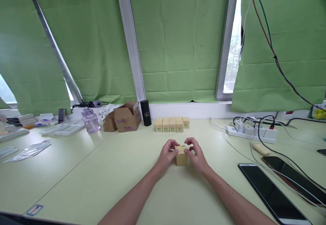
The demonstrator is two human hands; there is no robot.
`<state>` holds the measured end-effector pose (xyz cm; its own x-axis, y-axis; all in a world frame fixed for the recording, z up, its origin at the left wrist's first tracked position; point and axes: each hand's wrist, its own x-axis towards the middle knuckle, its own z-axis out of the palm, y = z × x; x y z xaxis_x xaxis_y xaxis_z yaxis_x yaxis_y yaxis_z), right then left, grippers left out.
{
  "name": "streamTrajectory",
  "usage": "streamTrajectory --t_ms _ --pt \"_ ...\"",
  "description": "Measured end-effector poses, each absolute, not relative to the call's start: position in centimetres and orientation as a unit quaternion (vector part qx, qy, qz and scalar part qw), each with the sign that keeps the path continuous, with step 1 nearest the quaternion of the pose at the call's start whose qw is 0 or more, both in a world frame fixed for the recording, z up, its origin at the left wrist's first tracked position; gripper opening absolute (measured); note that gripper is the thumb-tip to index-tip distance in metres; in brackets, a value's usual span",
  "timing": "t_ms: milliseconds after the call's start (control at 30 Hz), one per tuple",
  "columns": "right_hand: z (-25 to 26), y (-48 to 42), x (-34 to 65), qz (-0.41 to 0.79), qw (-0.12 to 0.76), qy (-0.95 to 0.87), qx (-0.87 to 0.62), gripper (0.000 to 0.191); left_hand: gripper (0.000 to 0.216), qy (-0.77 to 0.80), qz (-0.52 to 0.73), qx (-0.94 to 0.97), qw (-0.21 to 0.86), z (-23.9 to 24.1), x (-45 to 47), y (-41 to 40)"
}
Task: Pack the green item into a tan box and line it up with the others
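Small box: one tan cardboard box stands on the desk, about midway between its left and right edges and a little nearer the far edge than the near one; its top looks closed, though the fingers hide part of it.
Left hand: the left hand grips the box's left side, fingers curled narrow over the top left edge.
Right hand: the right hand grips the box's right side, fingers bent in over the top right edge, thumb toward the box.
Row of boxes: five small tan boxes with green squares stand side by side, touching, just beyond the hands, near the desk's far edge.
Black cylinder: one black cylinder stands upright left of the row, against the far edge.
Cardboard cartons: two brown cartons, one open at the top, sit left of the cylinder.
Bottle: one clear purple bottle stands left of the cartons.
Power strip: one white power strip with several plugs and cables lies toward the far right corner.
Phones: two dark slabs, a phone and a second one, lie side by side near the right edge.
Plastic bags: clear flat bags lie near the left edge; the count is unclear.
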<state>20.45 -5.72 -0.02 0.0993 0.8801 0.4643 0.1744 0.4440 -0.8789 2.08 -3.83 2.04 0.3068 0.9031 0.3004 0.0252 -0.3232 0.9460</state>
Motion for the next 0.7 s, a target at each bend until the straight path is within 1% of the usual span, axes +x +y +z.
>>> streamTrajectory --t_ms 333,533,600,700 --pt "-0.3 -5.6 20.4 0.297 0.581 -0.614 -0.445 0.027 0.023 0.363 0.459 0.681 0.44 2.1 2.0 -3.9" --pt "-0.2 -5.5 20.8 0.312 0.552 -0.632 -0.446 0.03 0.024 0.367 0.452 0.694 0.424 2.0 2.2 -3.9" --pt "0.1 -5.4 21.3 0.325 0.533 -0.646 -0.44 0.036 0.026 0.372 0.453 0.693 0.42 2.1 2.2 -3.9" --pt "0.5 -5.4 22.0 0.345 0.5 -0.667 -0.432 0.053 0.027 0.377 0.455 0.688 0.422 2.2 2.2 -4.0"
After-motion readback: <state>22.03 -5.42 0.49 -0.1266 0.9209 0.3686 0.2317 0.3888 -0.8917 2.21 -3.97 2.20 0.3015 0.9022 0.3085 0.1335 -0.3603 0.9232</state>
